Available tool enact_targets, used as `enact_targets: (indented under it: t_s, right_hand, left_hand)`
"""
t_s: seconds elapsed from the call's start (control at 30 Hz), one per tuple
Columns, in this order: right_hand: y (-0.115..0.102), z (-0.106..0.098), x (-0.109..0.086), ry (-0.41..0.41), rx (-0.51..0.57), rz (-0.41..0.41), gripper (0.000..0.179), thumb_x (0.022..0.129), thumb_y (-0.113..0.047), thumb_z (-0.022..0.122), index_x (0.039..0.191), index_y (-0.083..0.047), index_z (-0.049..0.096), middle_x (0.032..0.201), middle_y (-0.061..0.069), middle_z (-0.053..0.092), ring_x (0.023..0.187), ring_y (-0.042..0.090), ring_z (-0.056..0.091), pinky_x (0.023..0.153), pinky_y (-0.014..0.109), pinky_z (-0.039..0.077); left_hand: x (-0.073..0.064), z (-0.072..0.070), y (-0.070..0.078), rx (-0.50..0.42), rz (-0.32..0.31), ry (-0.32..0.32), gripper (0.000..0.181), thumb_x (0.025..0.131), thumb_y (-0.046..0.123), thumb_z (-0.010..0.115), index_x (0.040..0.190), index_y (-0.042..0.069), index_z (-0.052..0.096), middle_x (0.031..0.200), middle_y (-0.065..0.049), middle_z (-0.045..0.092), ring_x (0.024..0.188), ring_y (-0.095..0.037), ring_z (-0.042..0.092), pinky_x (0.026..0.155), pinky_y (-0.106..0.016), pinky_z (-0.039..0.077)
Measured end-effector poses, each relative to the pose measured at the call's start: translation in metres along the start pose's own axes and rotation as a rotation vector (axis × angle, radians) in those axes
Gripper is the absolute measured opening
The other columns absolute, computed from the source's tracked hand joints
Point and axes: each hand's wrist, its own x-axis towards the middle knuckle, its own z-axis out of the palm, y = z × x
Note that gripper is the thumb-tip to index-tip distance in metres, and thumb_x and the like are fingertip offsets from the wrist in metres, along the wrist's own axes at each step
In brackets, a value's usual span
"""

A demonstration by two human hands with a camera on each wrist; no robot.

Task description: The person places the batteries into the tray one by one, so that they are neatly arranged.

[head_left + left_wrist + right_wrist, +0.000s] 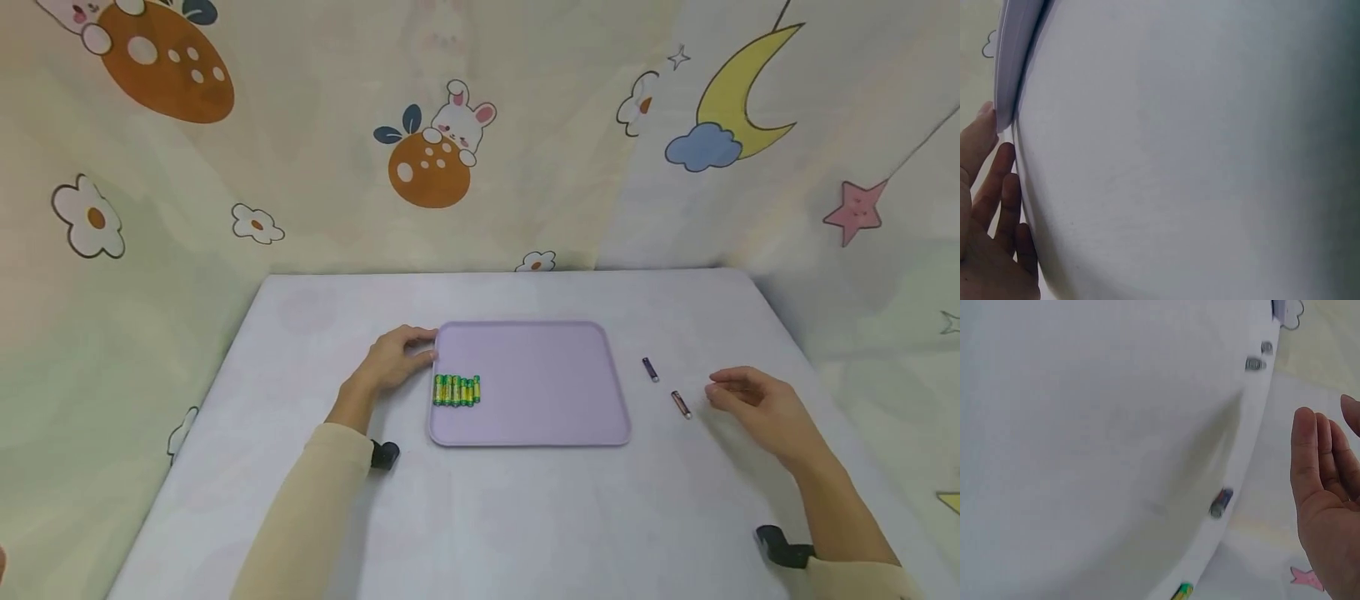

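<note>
We see our left hand point(393, 360) at the left rim of the lilac tray point(540, 383), thumb and index fingertip touching it, fingers extended, gripping nothing. In the tray, 6 green-and-yellow batteries point(456, 392) lie in 1 row by the left rim. Our right hand point(765, 412) holds nothing, fingers loosely bent, near 1 brownish battery point(681, 405); 1 dark purple battery point(650, 370) lies between that and the tray.

The bare left hand point(994, 265) touches a pale lilac, straight-edged tray point(1015, 53) extending beyond its fingertips; a plain white tabletop point(1172, 150) spreads beside its fingers.
</note>
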Motion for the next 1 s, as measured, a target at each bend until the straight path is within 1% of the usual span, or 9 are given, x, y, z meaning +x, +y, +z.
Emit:
enact_targets:
  t_s: [0.17,0.33,0.4,0.5,0.57,0.67,0.77,0.87,1.0]
  right_hand:
    - [0.017,-0.020,-0.006,0.025,-0.033,0.012,0.040,0.100,-0.030,0.070,0.128,-0.004,0.063,0.100,-0.009,0.072,0.085,-0.010,0.068,0.068,0.011,0.050]
    - [0.029,-0.034,-0.014,0.058,-0.102,0.052,0.043,0.099,-0.032,0.070,0.129,-0.002,0.062,0.097,-0.016,0.067,0.083,-0.019,0.058,0.064,0.011,0.049]
    - [0.034,-0.040,-0.016,0.071,-0.139,0.081,0.046,0.100,-0.034,0.069,0.131,-0.001,0.061,0.101,-0.012,0.067,0.082,-0.021,0.052,0.062,0.012,0.049]
    - [0.040,-0.047,-0.017,0.106,-0.192,0.131,0.051,0.101,-0.037,0.067,0.132,0.002,0.059,0.109,0.010,0.069,0.079,-0.020,0.048,0.059,0.012,0.048]
    - [0.045,-0.052,-0.018,0.131,-0.228,0.167,0.053,0.102,-0.038,0.065,0.132,0.004,0.058,0.116,0.024,0.066,0.083,-0.009,0.053,0.057,0.013,0.045]
    - [0.052,-0.059,-0.019,0.146,-0.281,0.218,0.055,0.103,-0.039,0.061,0.131,0.008,0.056,0.123,0.034,0.060,0.095,0.023,0.063,0.060,0.022,0.047]
    - [0.059,-0.063,-0.020,0.142,-0.307,0.269,0.056,0.105,-0.038,0.058,0.132,0.011,0.053,0.128,0.039,0.055,0.110,0.053,0.054,0.069,0.042,0.053]
    - [0.066,-0.067,-0.021,0.133,-0.315,0.325,0.060,0.106,-0.039,0.056,0.135,0.013,0.049,0.132,0.041,0.050,0.115,0.057,0.049,0.077,0.061,0.052]
    - [0.074,-0.070,-0.021,0.119,-0.318,0.376,0.062,0.106,-0.037,0.056,0.137,0.015,0.045,0.134,0.042,0.046,0.116,0.058,0.045,0.081,0.063,0.052]
  left_hand:
    - [0.001,0.002,-0.001,0.020,-0.013,-0.003,0.047,0.098,0.035,0.071,0.143,0.024,0.062,0.146,-0.006,0.058,0.139,-0.031,0.049,0.119,-0.052,0.036]
    - [0.002,0.002,-0.001,0.025,-0.004,-0.007,0.048,0.098,0.036,0.071,0.143,0.024,0.061,0.147,-0.006,0.057,0.139,-0.030,0.049,0.119,-0.052,0.036]
    - [0.003,0.003,-0.001,0.027,0.000,-0.010,0.048,0.098,0.036,0.070,0.144,0.024,0.061,0.147,-0.006,0.057,0.139,-0.030,0.049,0.119,-0.053,0.036]
    - [0.003,0.003,-0.001,0.030,-0.004,-0.011,0.048,0.098,0.036,0.070,0.144,0.024,0.061,0.147,-0.006,0.057,0.140,-0.030,0.048,0.120,-0.052,0.036]
    - [0.003,0.003,-0.001,0.030,-0.007,-0.010,0.048,0.098,0.037,0.070,0.144,0.025,0.061,0.147,-0.006,0.057,0.140,-0.030,0.048,0.120,-0.052,0.035]
    - [0.003,0.003,-0.001,0.029,-0.004,-0.011,0.049,0.098,0.037,0.070,0.144,0.025,0.061,0.147,-0.006,0.057,0.141,-0.031,0.048,0.120,-0.053,0.035]
    - [0.003,0.003,-0.001,0.028,-0.013,-0.014,0.049,0.098,0.037,0.070,0.144,0.025,0.061,0.147,-0.006,0.056,0.141,-0.031,0.047,0.120,-0.053,0.035]
    - [0.003,0.004,-0.002,0.028,-0.021,-0.015,0.049,0.098,0.038,0.070,0.144,0.025,0.061,0.147,-0.007,0.056,0.141,-0.031,0.048,0.120,-0.053,0.035]
    - [0.002,0.003,-0.002,0.028,-0.019,-0.014,0.049,0.098,0.038,0.070,0.144,0.025,0.060,0.148,-0.007,0.056,0.142,-0.033,0.047,0.120,-0.054,0.035]
